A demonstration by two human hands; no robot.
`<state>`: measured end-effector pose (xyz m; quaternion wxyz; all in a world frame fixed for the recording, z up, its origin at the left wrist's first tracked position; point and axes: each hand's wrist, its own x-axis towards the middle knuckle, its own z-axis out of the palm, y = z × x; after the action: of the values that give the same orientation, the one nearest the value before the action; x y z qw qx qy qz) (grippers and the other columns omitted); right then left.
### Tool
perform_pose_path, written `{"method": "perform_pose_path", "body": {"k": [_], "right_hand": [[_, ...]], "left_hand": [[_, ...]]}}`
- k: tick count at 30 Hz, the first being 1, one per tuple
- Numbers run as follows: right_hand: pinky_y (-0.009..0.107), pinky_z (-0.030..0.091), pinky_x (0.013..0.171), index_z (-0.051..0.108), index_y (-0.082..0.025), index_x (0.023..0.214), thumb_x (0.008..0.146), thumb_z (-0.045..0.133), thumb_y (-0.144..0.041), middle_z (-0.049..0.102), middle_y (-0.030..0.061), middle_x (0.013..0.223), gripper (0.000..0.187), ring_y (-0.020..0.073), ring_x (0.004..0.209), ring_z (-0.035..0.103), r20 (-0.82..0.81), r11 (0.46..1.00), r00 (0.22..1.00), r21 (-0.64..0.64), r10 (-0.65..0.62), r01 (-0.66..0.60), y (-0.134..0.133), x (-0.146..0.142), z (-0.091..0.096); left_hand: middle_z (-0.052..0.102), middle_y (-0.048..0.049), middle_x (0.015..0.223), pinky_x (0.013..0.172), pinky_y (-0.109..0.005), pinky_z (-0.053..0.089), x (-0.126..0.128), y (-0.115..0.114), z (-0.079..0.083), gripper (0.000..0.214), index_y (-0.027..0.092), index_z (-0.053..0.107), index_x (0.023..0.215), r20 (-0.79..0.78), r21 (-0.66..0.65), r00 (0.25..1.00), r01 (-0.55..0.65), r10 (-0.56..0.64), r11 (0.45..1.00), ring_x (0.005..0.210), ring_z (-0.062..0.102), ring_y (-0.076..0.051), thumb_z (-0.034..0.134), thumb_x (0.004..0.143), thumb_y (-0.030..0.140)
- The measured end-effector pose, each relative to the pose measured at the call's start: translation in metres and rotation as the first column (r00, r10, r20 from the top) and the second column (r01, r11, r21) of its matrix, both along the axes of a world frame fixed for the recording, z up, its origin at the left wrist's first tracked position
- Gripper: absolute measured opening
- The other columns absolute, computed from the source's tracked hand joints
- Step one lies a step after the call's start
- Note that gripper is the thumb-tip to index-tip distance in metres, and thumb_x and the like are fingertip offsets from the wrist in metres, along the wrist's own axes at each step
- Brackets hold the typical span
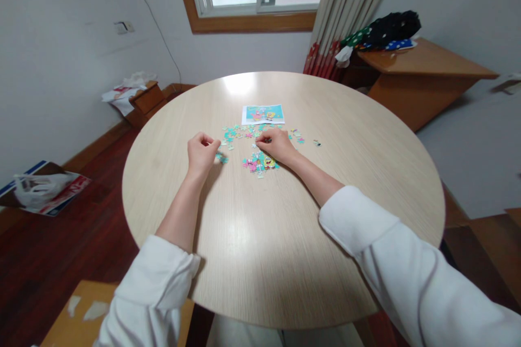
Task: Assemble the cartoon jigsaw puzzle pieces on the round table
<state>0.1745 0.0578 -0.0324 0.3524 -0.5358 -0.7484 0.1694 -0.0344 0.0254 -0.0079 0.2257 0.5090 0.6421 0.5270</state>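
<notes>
My left hand (202, 153) is closed in a pinch above the table, left of the loose jigsaw pieces (232, 134). A few teal pieces (221, 158) lie just beside its fingertips. My right hand (277, 144), also pinched, hovers over the pieces in the middle and covers some of them. Whatever either pinch holds is too small to make out. Below my right hand lies a partly joined puzzle section (259, 164) with a pink figure and a yellow cartoon face. Behind the pieces rests a reference picture (264, 114) showing pink and yellow characters on teal.
The round wooden table (244, 249) carries everything. Several stray pieces (317, 143) lie right of my right hand. Beyond the table are a window, a curtain (345, 11) and a wooden desk (431, 62) with cloths on it. A cardboard box (81, 309) stands at the lower left.
</notes>
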Motion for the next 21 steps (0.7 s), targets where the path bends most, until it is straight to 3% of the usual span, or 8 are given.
{"method": "perform_pose_path", "body": {"k": [7,13,21], "right_hand": [[0.034,0.039,0.084,0.073,-0.021,0.070,0.076,0.063,-0.016,0.075,0.0031,0.081,0.013,0.0194,0.084,0.063,-0.003,0.998,1.000,0.063,-0.004,0.004,-0.001,0.002,-0.001],[0.040,0.035,0.089,0.073,-0.021,0.072,0.078,0.063,-0.018,0.074,0.0043,0.083,0.012,0.0230,0.091,0.060,0.002,0.994,0.999,0.102,-0.046,0.045,-0.010,0.022,0.000],[0.046,0.029,0.094,0.075,-0.019,0.080,0.078,0.069,-0.027,0.072,0.0067,0.089,0.010,0.0254,0.097,0.058,0.122,0.998,0.991,0.022,0.057,-0.060,-0.015,0.031,0.001]], "left_hand": [[0.043,0.0060,0.050,0.053,-0.023,0.029,0.000,0.000,-0.001,0.019,0.018,0.046,0.052,0.006,-0.017,1.000,-0.007,0.007,1.000,0.053,0.038,-0.009,0.061,0.060,0.010],[0.044,0.0057,0.051,0.053,-0.023,0.029,0.000,0.000,-0.001,0.018,0.018,0.048,0.052,0.032,-0.019,0.999,-0.008,0.009,1.000,0.052,0.039,-0.009,0.061,0.061,0.009],[0.044,0.0063,0.050,0.052,-0.023,0.028,-0.002,0.003,-0.003,0.017,0.017,0.048,0.052,0.034,-0.007,0.999,-0.018,0.019,1.000,0.051,0.038,-0.008,0.061,0.061,0.009]]}}
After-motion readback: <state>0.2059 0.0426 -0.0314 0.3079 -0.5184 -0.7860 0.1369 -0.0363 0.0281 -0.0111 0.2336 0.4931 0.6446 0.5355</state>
